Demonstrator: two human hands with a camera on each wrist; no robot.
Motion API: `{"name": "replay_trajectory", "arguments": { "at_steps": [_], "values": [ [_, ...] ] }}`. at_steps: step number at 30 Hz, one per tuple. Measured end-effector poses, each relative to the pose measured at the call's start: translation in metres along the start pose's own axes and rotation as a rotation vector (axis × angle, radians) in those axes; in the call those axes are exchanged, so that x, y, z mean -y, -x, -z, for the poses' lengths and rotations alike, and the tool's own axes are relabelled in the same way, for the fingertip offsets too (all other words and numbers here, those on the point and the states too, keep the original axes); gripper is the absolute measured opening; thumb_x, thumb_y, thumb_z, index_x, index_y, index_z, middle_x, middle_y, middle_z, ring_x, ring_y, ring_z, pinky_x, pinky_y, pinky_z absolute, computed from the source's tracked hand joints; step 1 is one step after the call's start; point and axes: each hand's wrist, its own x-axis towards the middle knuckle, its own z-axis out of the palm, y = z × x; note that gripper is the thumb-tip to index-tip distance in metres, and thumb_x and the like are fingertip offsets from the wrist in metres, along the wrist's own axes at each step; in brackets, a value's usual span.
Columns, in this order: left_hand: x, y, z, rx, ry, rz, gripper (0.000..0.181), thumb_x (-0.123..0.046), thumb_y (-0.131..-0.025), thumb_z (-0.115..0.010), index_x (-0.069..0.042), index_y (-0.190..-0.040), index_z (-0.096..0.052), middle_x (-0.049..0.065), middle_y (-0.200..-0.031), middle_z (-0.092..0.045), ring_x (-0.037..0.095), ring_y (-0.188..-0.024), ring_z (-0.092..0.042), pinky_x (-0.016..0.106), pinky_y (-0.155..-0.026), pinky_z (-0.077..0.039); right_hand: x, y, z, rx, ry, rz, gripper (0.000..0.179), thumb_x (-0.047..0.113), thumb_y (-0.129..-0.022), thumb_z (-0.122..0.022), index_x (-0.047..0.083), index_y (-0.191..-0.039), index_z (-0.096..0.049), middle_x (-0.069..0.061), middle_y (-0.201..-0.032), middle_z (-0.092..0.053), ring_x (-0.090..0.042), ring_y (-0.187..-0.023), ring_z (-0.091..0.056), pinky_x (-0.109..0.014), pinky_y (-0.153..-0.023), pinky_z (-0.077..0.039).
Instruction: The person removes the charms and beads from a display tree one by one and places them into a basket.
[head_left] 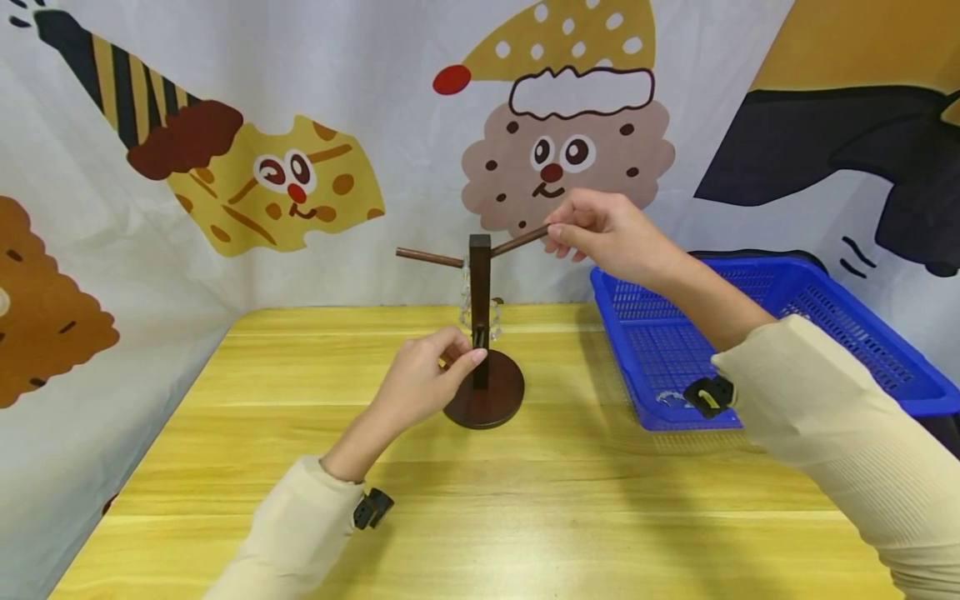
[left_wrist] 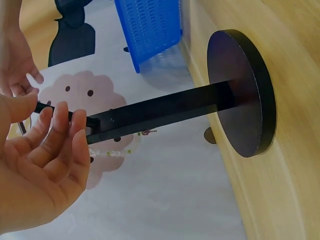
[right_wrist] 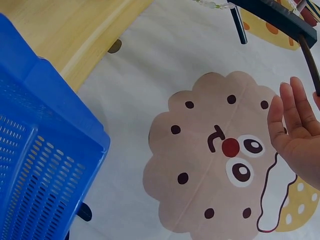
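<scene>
A dark wooden jewelry stand (head_left: 480,283) with a round base (head_left: 497,410) stands upright on the table, with pegs sticking out from its post. My left hand (head_left: 427,375) pinches the front peg (left_wrist: 75,114) between thumb and fingers. At the upper right, my right hand (head_left: 611,233) pinches the tip of another peg (head_left: 519,242). The left peg (head_left: 427,257) is untouched. Clear beads (head_left: 465,300) hang near the post's left side, and a beaded strand (left_wrist: 112,153) shows behind the post in the left wrist view; how they hang is partly hidden.
A blue plastic basket (head_left: 626,367) sits at the right of the wooden table (head_left: 337,350), below my right forearm. Inside it lies a clear bracelet (head_left: 670,397). A cloth printed with cartoon figures (head_left: 420,167) hangs behind the table.
</scene>
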Motion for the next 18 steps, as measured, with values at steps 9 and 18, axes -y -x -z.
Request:
{"name": "replay_trajectory", "arguments": {
  "at_steps": [9,18],
  "values": [
    [-0.0034,-0.0002,-0.0023,-0.045,0.025,-0.008,0.010,-0.016,-0.088,-0.062,-0.008,-0.087,-0.056,0.000,-0.075,-0.060,0.013,-0.070,-0.059,0.027,-0.060,-0.047,-0.0005,0.0001,-0.0003,-0.001,0.014,-0.003,0.013,0.009,-0.094,-0.050,-0.001,-0.097,-0.058,-0.014,-0.086,-0.065,-0.022,-0.077,-0.059,-0.026,-0.067,-0.048],
    [-0.0046,-0.0003,-0.0001,-0.079,0.039,-0.001,0.009,-0.013,-0.087,-0.063,-0.005,-0.090,-0.059,0.000,-0.078,-0.060,0.012,-0.070,-0.057,0.025,-0.060,-0.048,-0.0020,0.0038,0.0008,0.003,0.008,0.012,0.014,0.010,-0.094,-0.050,-0.002,-0.096,-0.057,-0.013,-0.087,-0.065,-0.019,-0.079,-0.060,-0.025,-0.068,-0.048]
  ]
}}
